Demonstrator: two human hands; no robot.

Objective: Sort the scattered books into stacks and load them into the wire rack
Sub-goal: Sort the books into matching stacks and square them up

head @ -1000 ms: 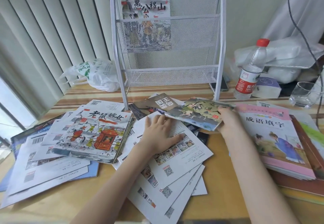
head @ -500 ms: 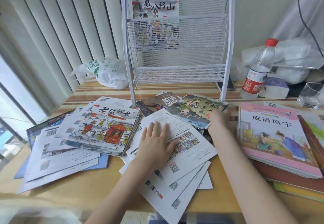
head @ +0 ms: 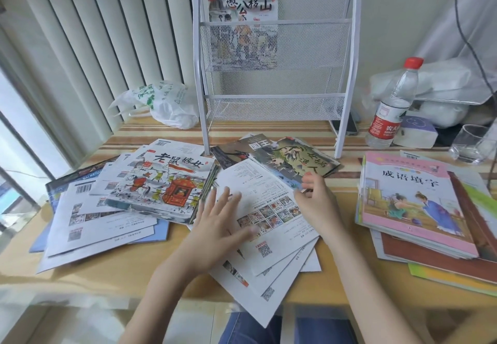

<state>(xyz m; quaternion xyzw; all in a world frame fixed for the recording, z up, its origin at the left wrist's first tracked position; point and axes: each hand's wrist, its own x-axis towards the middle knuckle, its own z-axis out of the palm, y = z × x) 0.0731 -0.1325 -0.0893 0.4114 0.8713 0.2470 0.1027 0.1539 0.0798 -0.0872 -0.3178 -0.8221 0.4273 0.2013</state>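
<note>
Several white-backed books [head: 269, 209] lie fanned out at the middle of the wooden table [head: 134, 265]. My left hand [head: 220, 225] rests flat on them with fingers spread. My right hand [head: 314, 201] curls its fingers at the top white book's far right corner and seems to pinch it, just below a green picture book [head: 293, 160] lying flat. A stack topped by a red sedan-chair cover [head: 166, 182] sits to the left. A stack topped by a pink book [head: 411, 201] sits to the right. The white wire rack [head: 274, 96] stands behind with one book [head: 242, 7] in its upper pocket.
A water bottle [head: 390, 112], a small box [head: 414, 131] and a glass [head: 470, 144] stand at the back right. A phone [head: 349, 125] lies by the rack's right foot. A plastic bag [head: 166, 104] sits left of the rack. Vertical blinds [head: 94, 47] line the left side.
My right hand let go of the green picture book, which now lies flat, and moved nearer to the white book's corner. My left hand slid slightly left on the white books.
</note>
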